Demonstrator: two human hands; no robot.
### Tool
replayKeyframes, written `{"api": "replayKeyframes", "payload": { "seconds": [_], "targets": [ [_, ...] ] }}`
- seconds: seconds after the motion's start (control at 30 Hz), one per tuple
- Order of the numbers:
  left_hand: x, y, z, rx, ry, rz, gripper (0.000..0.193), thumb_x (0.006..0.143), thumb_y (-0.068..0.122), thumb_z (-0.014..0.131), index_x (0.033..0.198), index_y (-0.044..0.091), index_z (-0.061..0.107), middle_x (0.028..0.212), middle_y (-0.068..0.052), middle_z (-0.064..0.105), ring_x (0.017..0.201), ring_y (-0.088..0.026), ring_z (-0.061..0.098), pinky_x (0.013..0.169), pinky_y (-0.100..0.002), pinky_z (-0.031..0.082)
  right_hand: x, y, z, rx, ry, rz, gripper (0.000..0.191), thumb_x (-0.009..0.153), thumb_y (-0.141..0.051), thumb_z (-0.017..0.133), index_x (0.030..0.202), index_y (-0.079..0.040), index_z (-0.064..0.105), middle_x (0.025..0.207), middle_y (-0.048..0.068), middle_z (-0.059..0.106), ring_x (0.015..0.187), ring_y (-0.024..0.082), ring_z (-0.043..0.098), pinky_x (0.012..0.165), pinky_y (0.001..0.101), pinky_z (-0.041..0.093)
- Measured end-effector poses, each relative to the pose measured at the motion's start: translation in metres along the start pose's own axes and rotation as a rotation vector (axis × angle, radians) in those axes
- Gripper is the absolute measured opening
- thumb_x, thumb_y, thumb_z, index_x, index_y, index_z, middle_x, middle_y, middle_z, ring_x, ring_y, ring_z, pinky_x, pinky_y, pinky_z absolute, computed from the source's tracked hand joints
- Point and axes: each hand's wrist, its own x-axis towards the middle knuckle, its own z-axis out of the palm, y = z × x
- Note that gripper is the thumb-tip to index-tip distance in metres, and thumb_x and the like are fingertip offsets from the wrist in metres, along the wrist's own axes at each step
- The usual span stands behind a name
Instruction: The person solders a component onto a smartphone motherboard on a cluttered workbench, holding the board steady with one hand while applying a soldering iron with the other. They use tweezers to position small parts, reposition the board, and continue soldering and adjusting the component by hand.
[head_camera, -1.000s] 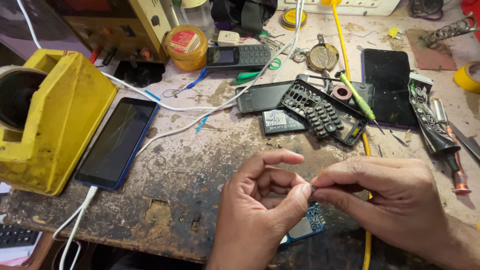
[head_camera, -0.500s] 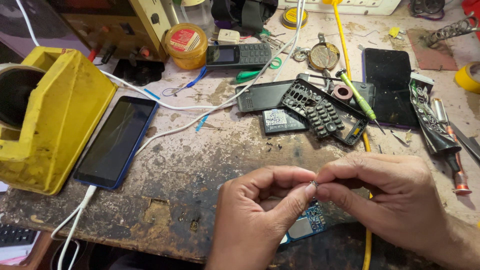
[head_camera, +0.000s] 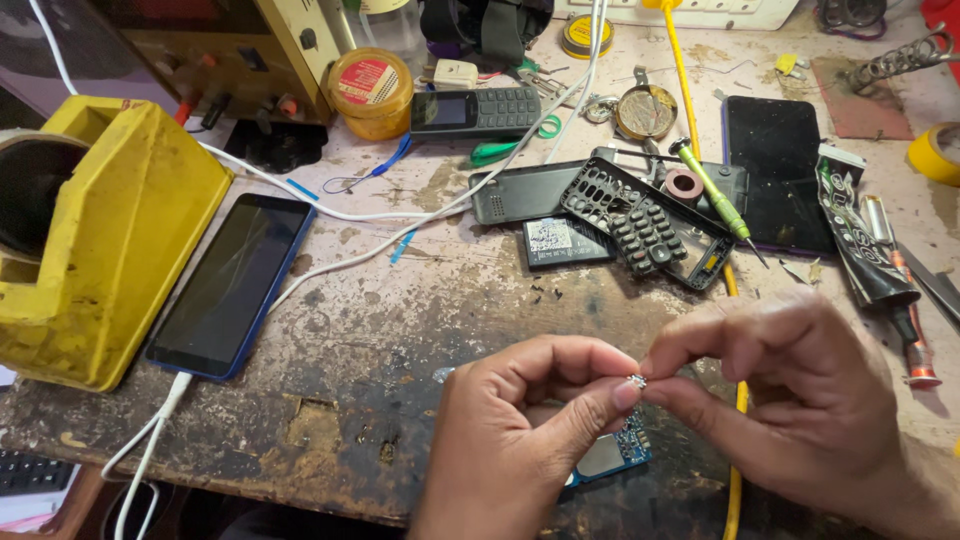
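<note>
Head view: both hands meet low at the near edge of the worktop (head_camera: 400, 330). The left hand (head_camera: 520, 440) and right hand (head_camera: 800, 400) pinch one tiny metal part (head_camera: 637, 381) between them, fingers clamped on it from both sides, held just above a small blue circuit board (head_camera: 618, 455). This looks like the fine-handling step; the next move calls for a steady grip so the speck doesn't drop. Farther off lie a black keypad frame (head_camera: 645, 225), a battery (head_camera: 565, 240) and a blue smartphone (head_camera: 230, 285) on a white cable. Containers: the yellow holder (head_camera: 120, 230) at left, contents hidden; a lidded yellow tin (head_camera: 370, 92) far back, closed.
</note>
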Motion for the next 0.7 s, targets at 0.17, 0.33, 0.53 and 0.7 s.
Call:
{"api": "replayKeyframes", "payload": {
  "seconds": [0.17,0.33,0.53,0.7],
  "targets": [
    [-0.004,0.006,0.002,0.179,0.03,0.056,0.009,0.086,0.005,0.078,0.094,0.002,0.08,0.079,0.001,0.077,0.074,-0.002,0.068,0.069,-0.02,0.059,-0.006,0.004,-0.003,0.011,-0.023,-0.024,0.05,0.085,0.009,0.074,0.108,-0.009,0.035,0.106,0.02,0.072,0.1,0.017,0.073,0.088,0.0272,0.06],
    [-0.005,0.01,0.003,0.248,0.051,0.071,0.007,0.085,0.005,0.078,0.092,0.002,0.08,0.077,0.001,0.078,0.072,-0.001,0.069,0.067,-0.019,0.06,-0.005,0.003,-0.003,0.009,-0.038,-0.047,0.049,0.086,0.007,0.075,0.106,-0.009,0.034,0.104,0.018,0.073,0.098,0.015,0.075,0.085,0.0249,0.061],
    [-0.005,0.01,0.003,0.257,0.059,0.118,0.008,0.085,0.004,0.078,0.093,0.002,0.079,0.081,0.0,0.08,0.076,-0.002,0.072,0.07,-0.02,0.06,-0.005,0.004,-0.005,-0.047,-0.013,-0.06,0.049,0.085,0.004,0.078,0.103,-0.009,0.034,0.102,0.017,0.073,0.099,0.015,0.076,0.082,0.0234,0.062],
    [-0.004,0.009,0.003,0.247,0.06,0.118,0.01,0.085,0.004,0.077,0.094,0.001,0.08,0.082,-0.001,0.081,0.078,-0.002,0.073,0.073,-0.02,0.062,-0.007,0.003,-0.004,-0.058,0.0,-0.021,0.048,0.085,0.005,0.077,0.103,-0.009,0.034,0.106,0.018,0.076,0.099,0.013,0.075,0.082,0.023,0.061]
  ]
}}
